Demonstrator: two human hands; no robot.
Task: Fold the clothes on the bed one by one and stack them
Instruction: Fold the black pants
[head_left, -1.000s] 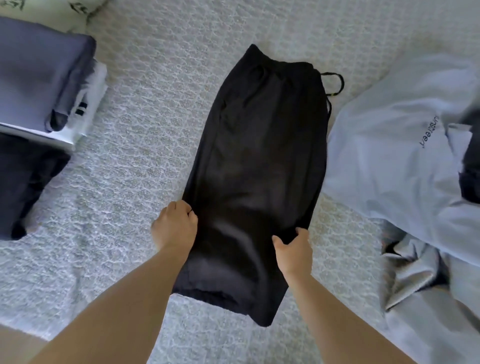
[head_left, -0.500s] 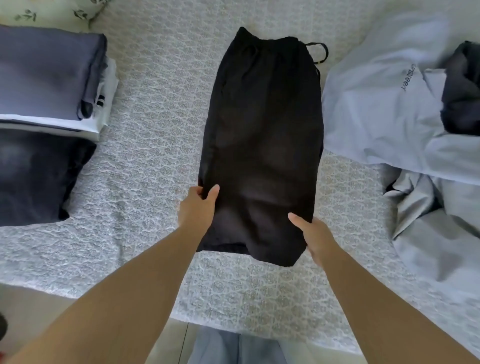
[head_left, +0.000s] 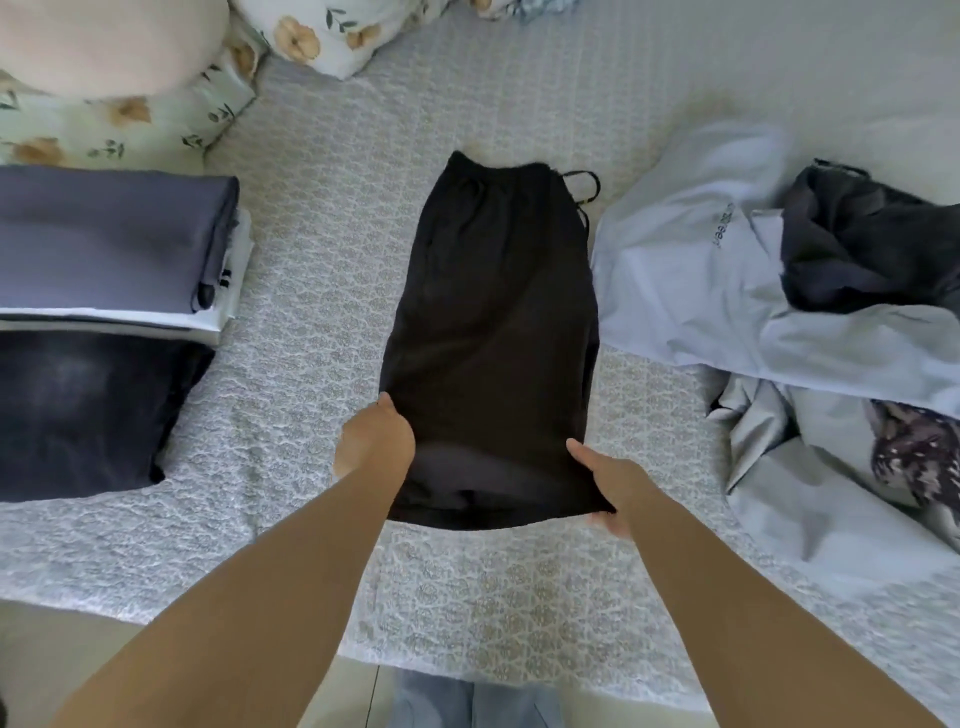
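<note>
A person folds black drawstring trousers (head_left: 493, 322) on a patterned bedspread (head_left: 322, 270), the garment lying lengthwise at the middle of the bed with its waistband and cord at the far end. Over the last second the near end, which trailed longer toward the bed's edge, has been doubled up onto the body of the garment, and the hands have shifted from its sides down to the new near fold (a sign, it seems, that the first lengthwise fold is made and another is coming). The left hand (head_left: 375, 441) grips the left edge, fingers curled into the cloth; the right hand (head_left: 610, 483) pinches the near right corner, thumb lying on top and fingers tucked beneath. Both forearms reach forward from the near edge, roughly parallel. A stack of folded clothes (head_left: 114, 244) waits at the left; unfolded pale garments (head_left: 691, 270) and a dark one (head_left: 857, 239) lie heaped at the right, suggesting the job is partway through.
</note>
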